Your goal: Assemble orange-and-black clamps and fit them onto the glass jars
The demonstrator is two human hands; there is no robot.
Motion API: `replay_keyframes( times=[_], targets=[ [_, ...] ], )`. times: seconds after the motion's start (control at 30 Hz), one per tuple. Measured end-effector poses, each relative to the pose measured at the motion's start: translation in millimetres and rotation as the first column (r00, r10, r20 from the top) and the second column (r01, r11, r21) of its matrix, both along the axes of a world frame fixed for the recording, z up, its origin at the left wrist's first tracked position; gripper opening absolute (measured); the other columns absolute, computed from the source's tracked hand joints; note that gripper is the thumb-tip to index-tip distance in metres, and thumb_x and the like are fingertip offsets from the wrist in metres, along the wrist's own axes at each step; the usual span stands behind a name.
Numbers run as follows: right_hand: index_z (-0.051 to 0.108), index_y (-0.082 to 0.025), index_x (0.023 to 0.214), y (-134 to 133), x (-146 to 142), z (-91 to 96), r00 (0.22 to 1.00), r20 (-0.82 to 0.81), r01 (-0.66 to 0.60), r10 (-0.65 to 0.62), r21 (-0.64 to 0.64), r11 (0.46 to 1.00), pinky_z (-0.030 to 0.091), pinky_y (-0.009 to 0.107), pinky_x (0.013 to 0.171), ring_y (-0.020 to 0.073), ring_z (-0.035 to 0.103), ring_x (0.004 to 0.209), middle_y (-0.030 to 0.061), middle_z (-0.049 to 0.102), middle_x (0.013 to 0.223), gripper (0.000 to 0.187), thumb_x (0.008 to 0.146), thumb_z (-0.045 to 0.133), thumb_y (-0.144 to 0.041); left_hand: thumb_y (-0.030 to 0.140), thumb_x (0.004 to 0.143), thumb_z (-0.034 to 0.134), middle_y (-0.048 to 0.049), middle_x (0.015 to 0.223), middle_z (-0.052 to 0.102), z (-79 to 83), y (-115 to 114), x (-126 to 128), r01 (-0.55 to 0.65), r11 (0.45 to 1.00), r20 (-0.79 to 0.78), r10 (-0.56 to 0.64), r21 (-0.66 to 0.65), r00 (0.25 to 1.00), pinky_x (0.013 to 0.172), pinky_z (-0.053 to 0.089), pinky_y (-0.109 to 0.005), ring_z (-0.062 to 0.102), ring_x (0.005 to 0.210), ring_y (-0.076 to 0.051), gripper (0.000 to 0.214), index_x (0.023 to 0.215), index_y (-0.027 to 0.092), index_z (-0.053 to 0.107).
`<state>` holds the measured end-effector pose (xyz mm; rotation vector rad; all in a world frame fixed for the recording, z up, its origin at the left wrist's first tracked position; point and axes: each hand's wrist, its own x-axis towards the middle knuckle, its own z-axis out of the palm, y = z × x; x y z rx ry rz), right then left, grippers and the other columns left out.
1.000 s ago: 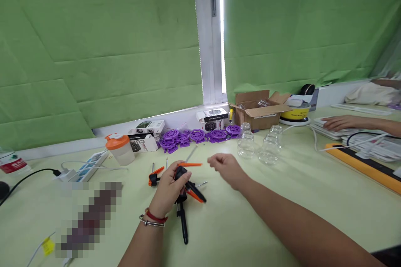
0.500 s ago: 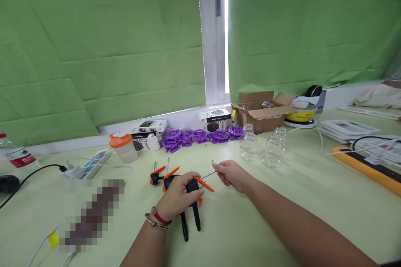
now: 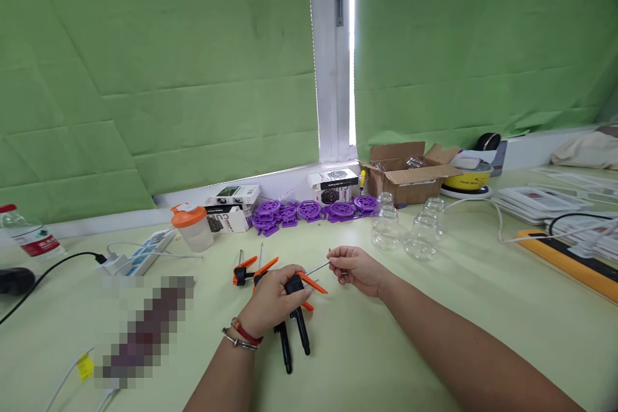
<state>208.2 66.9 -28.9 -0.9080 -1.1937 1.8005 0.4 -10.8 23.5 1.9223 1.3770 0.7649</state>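
My left hand [image 3: 277, 299] is closed around the head of a black tool with an orange trigger [image 3: 313, 282], which looks like a trigger sprayer. From its head a thin metal rod [image 3: 316, 268] runs to the right. My right hand [image 3: 355, 270] pinches the rod's far end, where a tiny brass-coloured tip [image 3: 329, 251] shows above the fingers. Under and beside my left hand lie similar tools, one with a black handle [image 3: 284, 351] partly hidden. Further left rests another black-and-orange tool [image 3: 241, 273], its rod pointing up.
Stepped clear bottles [image 3: 421, 241] stand to the right. Behind are purple wheel-like parts [image 3: 309, 210], small printed boxes [image 3: 333, 187] and an open cardboard box [image 3: 410, 180]. An orange-lidded cup [image 3: 196, 232] and a power strip [image 3: 154, 244] are at left; a yellow-black bar [image 3: 570, 264] lies at right.
The whole view has shifted slightly. Both hands keep their hold on the tool and its rod, with only a small change in the tool's tilt.
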Motion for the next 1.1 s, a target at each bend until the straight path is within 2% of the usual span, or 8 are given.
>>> replay_keyframes(
  times=[0.1,0.27,0.37,0.43,0.57,0.8,0.93,1.1],
  targets=[
    [0.055,-0.014,0.069,1,0,-0.9,0.997,0.078,-0.005,0.011,-0.08,0.997,0.028,0.018,0.037,0.0051,0.041,0.041,-0.0015,0.054,0.055,0.033,0.07,0.066,-0.045,0.036,0.074,0.057,0.0012,0.072,0.054,-1.8,1,-1,0.009,1.0,-0.022,-0.009,0.015,1.0,0.057,0.039,-0.022,0.045,0.061,-0.012,0.032,0.1,0.02,0.062],
    [0.057,-0.014,0.078,0,0,-0.3,1.0,-0.019,-0.001,0.001,0.008,1.0,0.037,0.019,0.045,0.0051,0.046,0.047,-0.0023,0.058,0.061,0.028,0.063,0.075,-0.03,0.039,0.074,0.056,0.0017,0.071,0.053,-3.7,3,-3,0.01,1.0,-0.037,-0.01,0.013,0.999,0.056,0.038,-0.022,0.044,0.061,-0.011,0.032,0.099,0.02,0.061],
    [0.055,-0.014,0.071,0,-1,0.0,0.999,0.037,0.012,-0.011,-0.036,0.999,0.03,0.019,0.039,0.0047,0.041,0.042,-0.0026,0.054,0.056,0.029,0.068,0.07,-0.039,0.038,0.074,0.056,0.0019,0.07,0.052,-4.7,3,-3,0.013,1.0,-0.04,-0.012,0.022,0.999,0.055,0.037,-0.022,0.043,0.058,-0.011,0.032,0.099,0.019,0.062],
    [0.053,-0.015,0.066,0,-1,-1.0,0.998,0.052,0.032,-0.032,0.01,0.999,0.028,0.019,0.039,0.0046,0.039,0.04,-0.004,0.051,0.052,0.031,0.067,0.07,-0.04,0.037,0.073,0.056,0.0021,0.068,0.052,-5.0,3,-3,0.016,0.999,-0.049,-0.015,0.032,0.999,0.054,0.036,-0.022,0.042,0.057,-0.01,0.031,0.098,0.019,0.062],
    [0.058,-0.015,0.072,3,1,-4.4,0.998,-0.023,0.069,-0.066,0.168,0.983,0.039,0.023,0.052,0.0061,0.047,0.048,-0.0048,0.054,0.059,0.027,0.059,0.077,-0.029,0.038,0.075,0.055,0.0019,0.067,0.052,-2.9,2,-4,0.013,0.999,-0.059,-0.01,0.052,0.998,0.056,0.037,-0.022,0.043,0.058,-0.011,0.028,0.093,0.019,0.064],
    [0.063,-0.016,0.074,7,3,-4.6,0.994,0.043,0.078,-0.099,0.352,0.933,0.042,0.027,0.061,0.0084,0.048,0.056,-0.0018,0.057,0.069,0.02,0.061,0.072,-0.028,0.042,0.079,0.047,-0.002,0.071,0.058,4.1,2,-3,0.022,0.999,-0.042,-0.021,0.045,0.999,0.06,0.04,-0.024,0.05,0.065,-0.015,0.031,0.076,0.017,0.064],
    [0.063,-0.016,0.073,8,7,-0.8,0.992,0.088,0.046,-0.089,0.399,0.916,0.042,0.027,0.062,0.0088,0.047,0.057,-0.0008,0.058,0.07,0.017,0.062,0.07,-0.027,0.043,0.082,0.041,-0.0026,0.07,0.059,2.9,3,-6,0.11,0.994,-0.085,-0.112,-0.029,0.99,0.058,0.039,-0.024,0.051,0.062,-0.014,0.038,0.071,0.016,0.064],
    [0.062,-0.016,0.073,15,15,-5.0,0.978,0.155,0.067,-0.143,0.414,0.908,0.042,0.027,0.062,0.0087,0.048,0.057,-0.0013,0.057,0.07,0.013,0.063,0.064,-0.024,0.04,0.074,0.055,-0.0016,0.071,0.061,1.4,3,-9,0.14,0.988,-0.24,-0.12,0.071,0.963,0.06,0.038,-0.025,0.051,0.063,-0.015,0.026,0.077,0.018,0.067]
  ],
)
